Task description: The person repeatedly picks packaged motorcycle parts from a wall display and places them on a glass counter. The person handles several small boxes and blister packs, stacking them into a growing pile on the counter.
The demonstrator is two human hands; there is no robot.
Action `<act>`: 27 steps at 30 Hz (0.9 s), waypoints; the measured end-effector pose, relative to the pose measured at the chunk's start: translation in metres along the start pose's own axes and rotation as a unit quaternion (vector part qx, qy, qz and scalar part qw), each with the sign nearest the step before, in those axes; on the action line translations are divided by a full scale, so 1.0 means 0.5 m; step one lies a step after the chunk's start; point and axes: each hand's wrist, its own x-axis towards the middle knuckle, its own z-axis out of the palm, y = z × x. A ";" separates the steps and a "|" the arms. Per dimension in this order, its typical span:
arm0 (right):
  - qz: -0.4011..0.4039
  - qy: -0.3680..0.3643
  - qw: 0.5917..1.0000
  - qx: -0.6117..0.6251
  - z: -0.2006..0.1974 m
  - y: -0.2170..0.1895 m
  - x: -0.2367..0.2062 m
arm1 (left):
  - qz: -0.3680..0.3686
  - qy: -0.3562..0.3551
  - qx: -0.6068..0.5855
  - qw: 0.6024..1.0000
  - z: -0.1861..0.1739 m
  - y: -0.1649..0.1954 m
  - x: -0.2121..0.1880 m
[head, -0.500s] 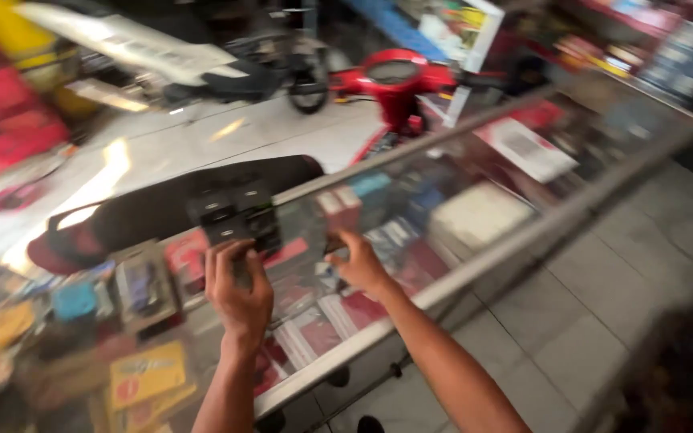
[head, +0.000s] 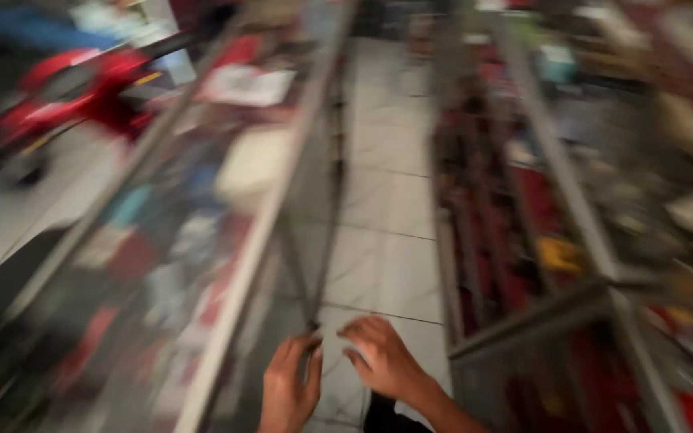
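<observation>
Hovering empty over the tiled floor (head: 387, 200), the left hand (head: 289, 389) and right hand (head: 384, 361) show a released grip, fingers spread, beside the glass display table (head: 226, 240).

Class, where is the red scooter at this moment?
In the head view, the red scooter is at upper left, outside on the pale floor, beyond the left glass counter.

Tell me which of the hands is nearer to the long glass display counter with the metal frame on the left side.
Left. The left hand hangs just beside the glass display counter's metal edge; the right hand is farther out, over the tiled floor.
</observation>
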 end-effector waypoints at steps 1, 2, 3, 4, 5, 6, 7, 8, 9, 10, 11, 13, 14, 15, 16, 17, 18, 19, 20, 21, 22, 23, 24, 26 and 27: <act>0.045 -0.006 0.999 0.001 -0.028 0.022 -0.052 | -0.002 -0.039 -0.005 0.999 0.056 -0.030 -0.025; 0.092 -0.004 0.996 -0.004 -0.054 0.045 -0.106 | -0.005 -0.078 -0.006 0.997 0.110 -0.065 -0.052; 0.136 -0.003 0.991 -0.004 -0.073 0.060 -0.160 | -0.011 -0.131 -0.006 0.991 0.165 -0.102 -0.074; 0.178 -0.004 0.984 -0.002 -0.091 0.073 -0.212 | -0.031 -0.201 -0.002 0.979 0.220 -0.134 -0.095; 0.215 -0.007 0.977 -0.008 -0.105 0.091 -0.256 | -0.061 -0.278 0.005 0.959 0.272 -0.163 -0.116; 0.249 -0.011 0.968 -0.013 -0.120 0.104 -0.301 | -0.092 -0.353 0.015 0.931 0.319 -0.183 -0.138; 0.282 -0.016 0.959 -0.018 -0.132 0.127 -0.336 | -0.125 -0.422 0.028 0.897 0.369 -0.197 -0.153; 0.281 0.013 0.959 -0.026 -0.147 0.145 -0.372 | -0.138 -0.460 0.031 0.876 0.414 -0.199 -0.164; 0.281 0.040 0.958 -0.034 -0.160 0.159 -0.406 | -0.154 -0.502 0.039 0.850 0.452 -0.191 -0.172; 0.280 0.068 0.957 -0.044 -0.182 0.180 -0.432 | -0.159 -0.530 0.043 0.832 0.491 -0.182 -0.150; 0.286 0.098 0.951 -0.062 -0.206 0.205 -0.454 | -0.153 -0.544 0.040 0.824 0.534 -0.168 -0.124; 0.301 0.150 0.936 -0.100 -0.263 0.233 -0.509 | -0.132 -0.563 0.032 0.815 0.616 -0.113 -0.093; 0.324 0.172 0.923 -0.115 -0.291 0.244 -0.537 | -0.111 -0.562 0.022 0.819 0.655 -0.082 -0.096; 0.345 0.192 0.909 -0.131 -0.329 0.251 -0.565 | -0.086 -0.558 0.009 0.825 0.692 -0.044 -0.098; 0.363 0.212 0.895 -0.149 -0.369 0.265 -0.587 | -0.057 -0.549 -0.007 0.834 0.730 -0.009 -0.097; 0.374 0.244 0.880 -0.160 -0.410 0.277 -0.606 | -0.024 -0.537 -0.024 0.843 0.764 0.031 -0.096; 0.384 0.274 0.865 -0.171 -0.444 0.284 -0.624 | 0.008 -0.524 -0.045 0.851 0.798 0.069 -0.083; 0.395 0.303 0.849 -0.178 -0.471 0.288 -0.643 | 0.044 -0.503 -0.071 0.860 0.831 0.105 -0.068; 0.389 0.335 0.839 -0.180 -0.497 0.289 -0.658 | 0.069 -0.489 -0.100 0.864 0.856 0.148 -0.055; 0.380 0.369 0.828 -0.184 -0.529 0.292 -0.672 | 0.090 -0.477 -0.127 0.865 0.876 0.197 -0.042; 0.368 0.402 0.816 -0.191 -0.563 0.296 -0.682 | 0.106 -0.469 -0.154 0.863 0.894 0.249 -0.028; 0.377 0.423 0.800 -0.198 -0.591 0.296 -0.691 | 0.120 -0.467 -0.178 0.858 0.909 0.303 -0.016; 0.385 0.444 0.783 -0.205 -0.614 0.293 -0.699 | 0.130 -0.466 -0.207 0.851 0.927 0.359 -0.003; 0.385 0.481 0.754 -0.228 -0.659 0.295 -0.712 | 0.151 -0.480 -0.236 0.831 0.955 0.459 0.023; 0.377 0.496 0.744 -0.242 -0.674 0.297 -0.718 | 0.160 -0.488 -0.249 0.821 0.964 0.500 0.035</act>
